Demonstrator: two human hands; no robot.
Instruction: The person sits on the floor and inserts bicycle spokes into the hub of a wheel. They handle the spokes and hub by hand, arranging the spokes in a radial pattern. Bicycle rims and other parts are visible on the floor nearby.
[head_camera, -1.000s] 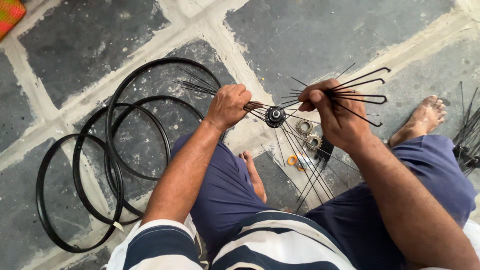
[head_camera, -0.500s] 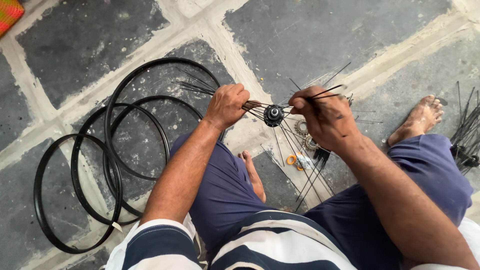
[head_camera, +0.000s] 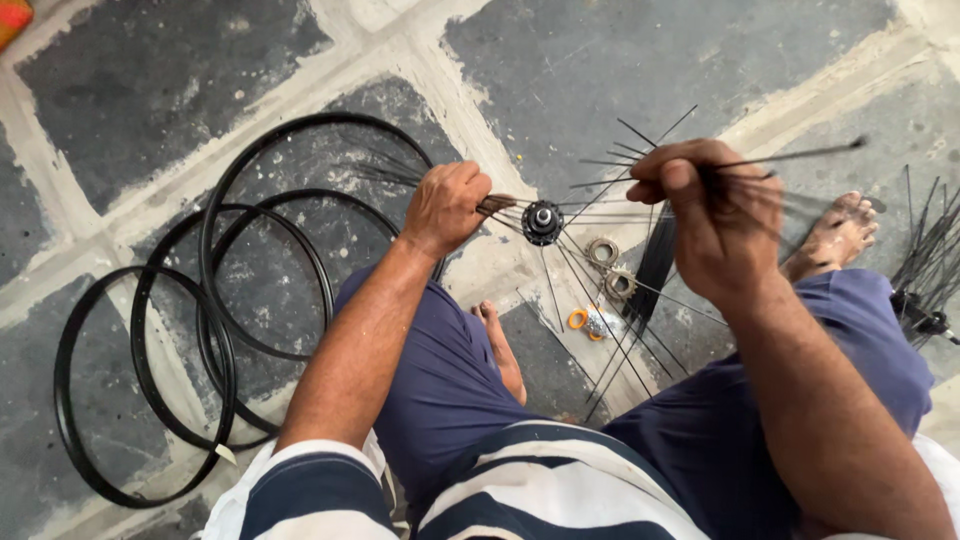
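While the person is sitting on the stone floor (head_camera: 620, 70) with knees apart, both hands are working at a black wheel hub (head_camera: 542, 221) that is hanging in the air between them, above the gap between the legs. The left hand (head_camera: 445, 207) is clenching around a bundle of thin black spokes (head_camera: 385, 172) just left of the hub, its fingers curled tight over them. The right hand (head_camera: 705, 215) is raised to the right of the hub, its fingers pinching several loose-ended spokes (head_camera: 790, 155) that are fanning out towards the right; other spokes are drooping from the hub down towards the floor. Just below the hub, two grey metal rings (head_camera: 603, 251) are lying on the floor, and an orange ring-shaped piece (head_camera: 578, 319) is lying near them. To the left, four black wheel rims (head_camera: 140, 400) are lying overlapped on the floor. A bare foot (head_camera: 835, 235) is resting beyond the right hand, and another cluster of spokes (head_camera: 930, 260) is showing at the right edge.
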